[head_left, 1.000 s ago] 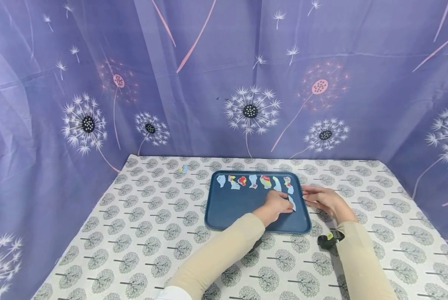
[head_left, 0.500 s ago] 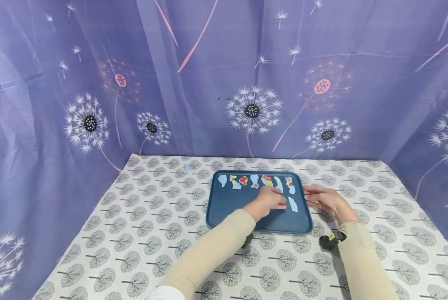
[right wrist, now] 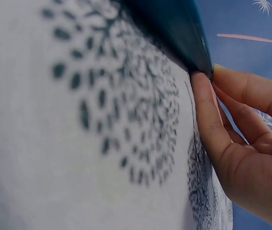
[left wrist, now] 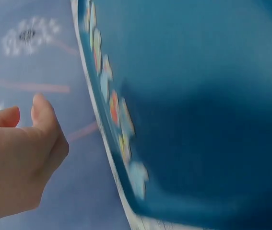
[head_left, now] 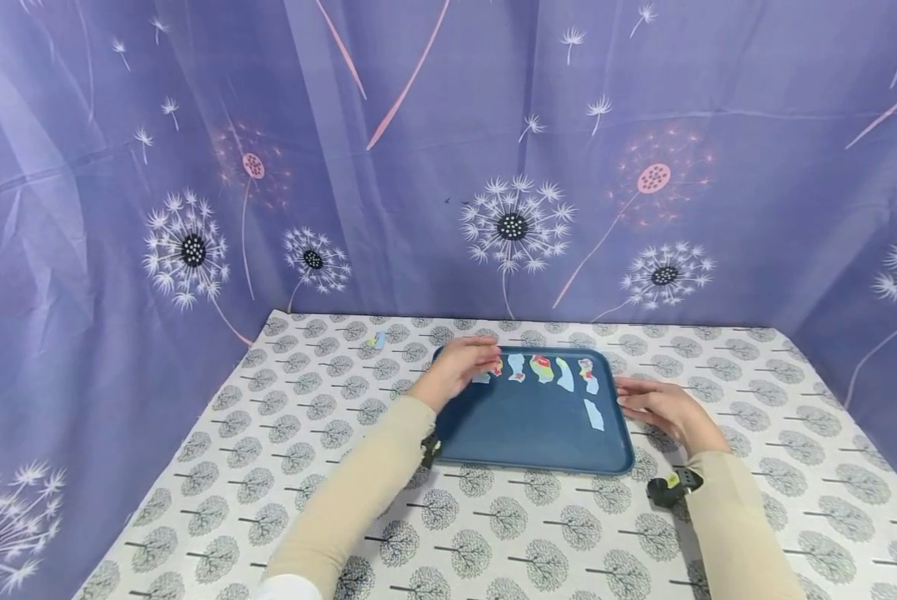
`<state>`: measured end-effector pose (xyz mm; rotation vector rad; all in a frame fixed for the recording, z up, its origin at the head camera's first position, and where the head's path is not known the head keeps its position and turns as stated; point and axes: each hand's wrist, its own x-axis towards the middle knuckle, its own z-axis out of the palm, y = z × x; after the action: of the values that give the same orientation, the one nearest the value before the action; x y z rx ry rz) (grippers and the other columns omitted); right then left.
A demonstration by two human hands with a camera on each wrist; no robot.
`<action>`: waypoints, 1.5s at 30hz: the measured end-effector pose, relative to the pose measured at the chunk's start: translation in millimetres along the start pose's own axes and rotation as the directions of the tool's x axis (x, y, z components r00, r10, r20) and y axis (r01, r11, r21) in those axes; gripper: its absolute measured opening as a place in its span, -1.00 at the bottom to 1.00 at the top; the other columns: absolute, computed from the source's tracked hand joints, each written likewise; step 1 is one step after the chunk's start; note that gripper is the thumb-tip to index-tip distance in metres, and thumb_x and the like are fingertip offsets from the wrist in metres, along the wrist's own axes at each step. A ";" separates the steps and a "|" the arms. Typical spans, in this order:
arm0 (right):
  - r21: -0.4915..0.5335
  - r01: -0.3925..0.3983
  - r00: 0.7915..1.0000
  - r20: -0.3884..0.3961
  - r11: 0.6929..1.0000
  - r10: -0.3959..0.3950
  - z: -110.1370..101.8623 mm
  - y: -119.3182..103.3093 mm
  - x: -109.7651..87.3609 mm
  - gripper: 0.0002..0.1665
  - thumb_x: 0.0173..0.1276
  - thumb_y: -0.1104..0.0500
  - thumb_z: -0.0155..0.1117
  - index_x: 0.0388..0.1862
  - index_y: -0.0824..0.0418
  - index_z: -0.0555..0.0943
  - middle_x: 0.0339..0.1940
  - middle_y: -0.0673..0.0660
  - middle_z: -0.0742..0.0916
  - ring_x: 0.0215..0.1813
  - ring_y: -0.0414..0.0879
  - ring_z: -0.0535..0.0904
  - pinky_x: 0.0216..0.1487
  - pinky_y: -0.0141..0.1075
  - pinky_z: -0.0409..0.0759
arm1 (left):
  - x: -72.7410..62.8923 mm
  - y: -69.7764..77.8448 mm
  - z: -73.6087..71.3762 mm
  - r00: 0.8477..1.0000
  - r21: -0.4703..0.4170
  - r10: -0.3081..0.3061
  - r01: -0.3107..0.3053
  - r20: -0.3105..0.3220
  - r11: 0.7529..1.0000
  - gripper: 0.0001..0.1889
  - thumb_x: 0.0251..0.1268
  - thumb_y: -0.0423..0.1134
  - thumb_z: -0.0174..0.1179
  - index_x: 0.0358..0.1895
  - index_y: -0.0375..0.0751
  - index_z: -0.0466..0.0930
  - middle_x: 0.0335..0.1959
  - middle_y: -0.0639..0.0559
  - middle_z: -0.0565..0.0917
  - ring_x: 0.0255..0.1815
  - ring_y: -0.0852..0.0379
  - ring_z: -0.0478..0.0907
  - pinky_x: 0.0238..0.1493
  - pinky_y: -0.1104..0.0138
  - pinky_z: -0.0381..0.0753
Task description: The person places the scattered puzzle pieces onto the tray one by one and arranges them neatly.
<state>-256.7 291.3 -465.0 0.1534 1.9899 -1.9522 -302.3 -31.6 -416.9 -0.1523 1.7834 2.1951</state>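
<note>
My left hand (head_left: 456, 371) hangs above the far left part of a dark blue tray (head_left: 523, 429), fingers loosely bent, holding nothing. In the left wrist view, a gap shows between its thumb and fingers. Along the tray's far side runs a row of flat, irregular pieces, among them a red-and-yellow piece (head_left: 542, 369); the leftmost ones are partly hidden behind the left hand. A light blue piece (head_left: 594, 415) lies alone below the row's right end. My right hand (head_left: 666, 410) touches the tray's right rim with fairly straight fingers and thumb.
A small light blue and yellow piece (head_left: 378, 340) lies on the tree-print tablecloth (head_left: 298, 417), left of the tray's far corner. A purple dandelion-print curtain (head_left: 418, 208) rises behind the table. Each forearm wears a black wrist camera (head_left: 666, 490).
Leaving the light blue piece on the tray's right side, my left hand has moved left and farther back, to the far left corner. My right hand stays at the right rim.
</note>
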 end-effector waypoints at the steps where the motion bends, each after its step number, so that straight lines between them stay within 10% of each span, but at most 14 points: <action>1: -0.002 0.003 1.000 0.005 1.000 -0.003 0.2 0.1 -0.1 -0.22 0.29 0.51 0.16 0.43 0.53 0.07 -0.16 -0.01 0.65 -0.17 -0.29 0.64 0.07 -0.34 0.65 | 1.1 3.0 -8.3 1.000 -0.007 0.006 -0.006 -0.014 1.000 -0.62 0.29 -0.59 0.09 0.18 -0.56 0.43 0.15 -0.47 0.49 -0.07 -0.09 0.62 0.19 0.22 0.58; 5: -0.015 0.009 1.000 0.021 1.000 -0.009 0.6 0.6 0.5 -0.23 0.29 0.51 0.15 0.43 0.55 0.07 -0.13 -0.01 0.64 -0.16 -0.30 0.63 0.08 -0.35 0.64 | 5.0 13.4 -40.3 0.995 -0.021 0.022 -0.025 -0.095 0.999 -0.64 0.30 -0.57 0.10 0.17 -0.55 0.45 0.14 -0.43 0.50 -0.27 0.13 0.60 0.22 0.22 0.55; 11: -0.024 0.000 1.000 0.008 1.000 0.000 0.0 1.4 2.2 -0.21 0.30 0.49 0.17 0.44 0.51 0.08 -0.13 -0.01 0.65 -0.15 -0.32 0.62 0.09 -0.35 0.63 | 11.5 22.3 -85.6 0.977 -0.027 0.076 -0.083 -0.199 0.996 -0.58 0.30 -0.60 0.05 0.23 -0.57 0.37 0.22 -0.46 0.42 0.11 -0.14 0.52 0.28 0.23 0.50; 18: -0.030 -0.004 1.000 -0.001 1.000 0.004 -0.7 0.2 -1.3 -0.20 0.29 0.48 0.19 0.44 0.51 0.08 -0.12 -0.02 0.65 -0.15 -0.33 0.61 0.09 -0.36 0.64 | 20.7 22.7 -133.2 0.922 0.049 0.105 -0.093 -0.374 0.994 -0.59 0.33 -0.54 0.07 0.25 -0.50 0.40 0.23 -0.40 0.45 -0.35 0.27 0.58 0.21 0.30 0.54; 22: -0.023 0.000 1.000 -0.001 1.000 0.000 -0.2 -0.4 -2.5 -0.20 0.27 0.49 0.19 0.43 0.53 0.08 -0.14 -0.03 0.66 -0.16 -0.32 0.62 0.08 -0.35 0.64 | 23.8 23.6 -152.1 0.885 0.083 0.127 -0.100 -0.447 0.991 -0.60 0.36 -0.50 0.06 0.24 -0.48 0.42 0.21 -0.38 0.46 -0.11 0.06 0.60 0.25 0.23 0.52; 37: -0.046 0.007 1.000 0.012 0.999 -0.007 0.3 -0.9 3.1 -0.21 0.31 0.46 0.19 0.45 0.51 0.09 -0.09 -0.03 0.64 -0.13 -0.34 0.61 0.11 -0.35 0.62 | 36.5 19.0 -189.6 0.840 0.176 0.049 0.055 -0.541 0.983 -0.54 0.37 -0.44 0.10 0.32 -0.35 0.37 0.41 -0.17 0.30 0.31 -0.11 0.36 0.35 0.15 0.40; 45: -0.027 -0.007 1.000 -0.006 1.000 0.007 0.1 -0.1 1.2 -0.20 0.28 0.48 0.20 0.44 0.51 0.08 -0.14 -0.04 0.65 -0.15 -0.32 0.62 0.09 -0.35 0.64 | 39.8 17.6 -185.9 0.829 0.344 0.087 0.131 -0.552 0.930 -0.56 0.29 -0.44 0.19 0.25 -0.37 0.46 0.32 -0.25 0.39 0.26 -0.17 0.39 0.29 0.08 0.46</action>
<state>-257.8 290.9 -465.2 0.1593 2.0155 -1.9221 -365.8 -208.2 -452.2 -0.8005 2.4508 1.8583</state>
